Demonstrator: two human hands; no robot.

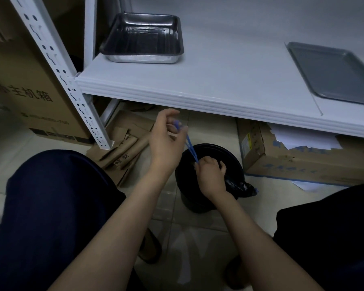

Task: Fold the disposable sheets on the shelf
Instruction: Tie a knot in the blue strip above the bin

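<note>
Head view, looking down past the person's knees at a white metal shelf [229, 85] that fills the upper half of the picture, its board bare in the middle. Left of it, a big brown cardboard box [25, 85] with printed characters stands on the floor behind the perforated shelf post [57, 66]. Under the shelf's right end sits a second, torn cardboard box [286, 160] with white paper showing at the top. On the shelf, far right, a flat grey tray [332, 74] runs out of the picture; at the back left corner, a deep steel pan [143, 36] sits on the board. Flattened brown cardboard pieces [122, 148] lie on the tiled floor beneath the shelf's left end. Down in the centre, a black bin [206, 198] stands on the tiles, lined with a black bin bag [242, 185] that bunches over its right rim. The right hand [210, 173] is down at the bin's mouth, fingers curled tight, gripping the bag's edge and the lower end of a thin blue drawstring [189, 145]. The left hand [166, 139] is raised just above, fingers curled, pinching the drawstring's upper end, the string taut between the two hands. No disposable sheets can be made out on the shelf.
</note>
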